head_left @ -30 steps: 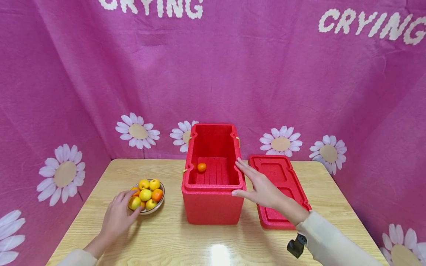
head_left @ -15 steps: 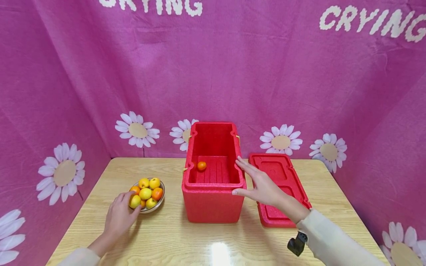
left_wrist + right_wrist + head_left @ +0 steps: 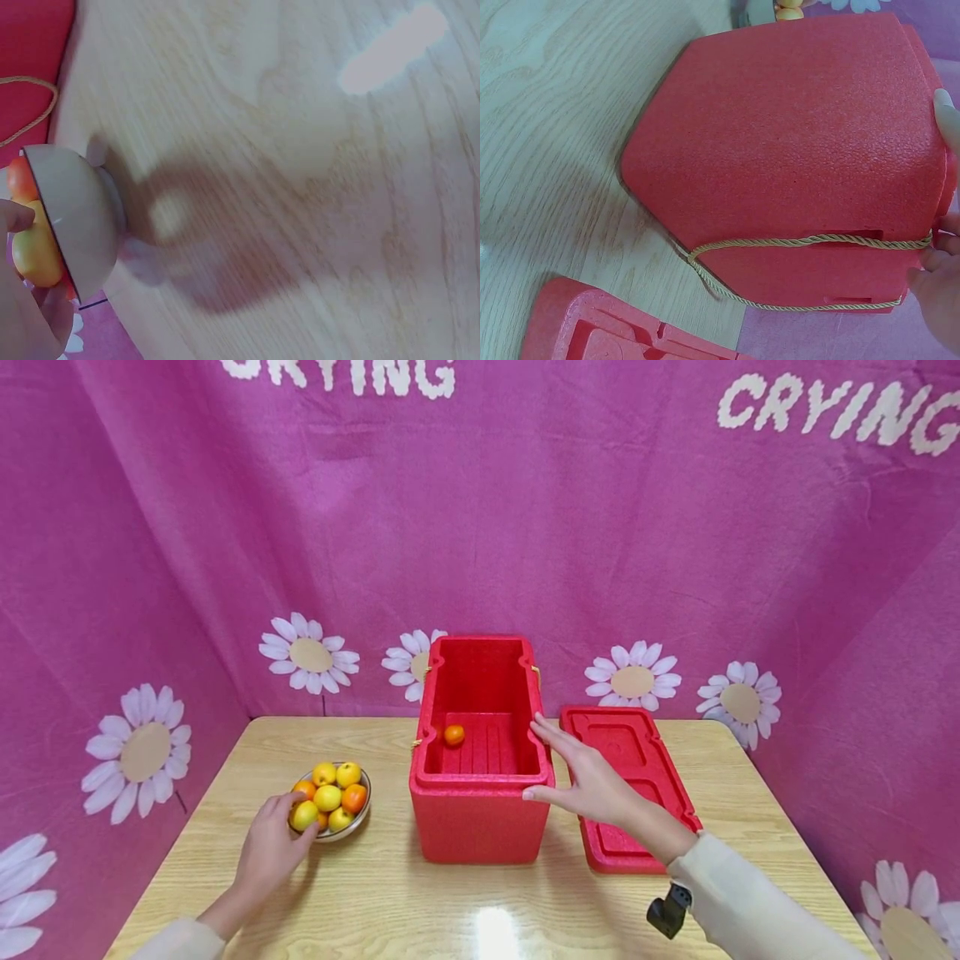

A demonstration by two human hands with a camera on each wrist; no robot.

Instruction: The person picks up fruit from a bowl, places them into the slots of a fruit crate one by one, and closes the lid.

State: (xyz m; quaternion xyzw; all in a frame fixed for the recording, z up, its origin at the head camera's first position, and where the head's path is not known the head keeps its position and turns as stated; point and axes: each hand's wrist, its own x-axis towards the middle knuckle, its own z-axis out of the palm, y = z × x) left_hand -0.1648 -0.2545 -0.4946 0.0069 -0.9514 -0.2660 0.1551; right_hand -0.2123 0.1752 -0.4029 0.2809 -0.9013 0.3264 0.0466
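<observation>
At the table's left, my left hand (image 3: 268, 847) is at the edge of a bowl (image 3: 352, 831) heaped with yellow and orange fruit. Thumb and fingers pinch a yellow apple (image 3: 36, 253) on the bowl's near left side. A red foam box (image 3: 480, 827) stands lidless in the middle, with one small orange fruit (image 3: 453, 735) on its floor. My right hand (image 3: 588, 777) rests on the box's right rim, fingers extended along it and thumb at the front corner. A gold cord (image 3: 810, 241) runs over the box's side below that hand.
To the right of the box, its red lid (image 3: 667, 802) lies flat with the recessed side up. Behind the wooden table (image 3: 360, 902) hangs a purple curtain (image 3: 480, 527) with daisies, close to the back edge.
</observation>
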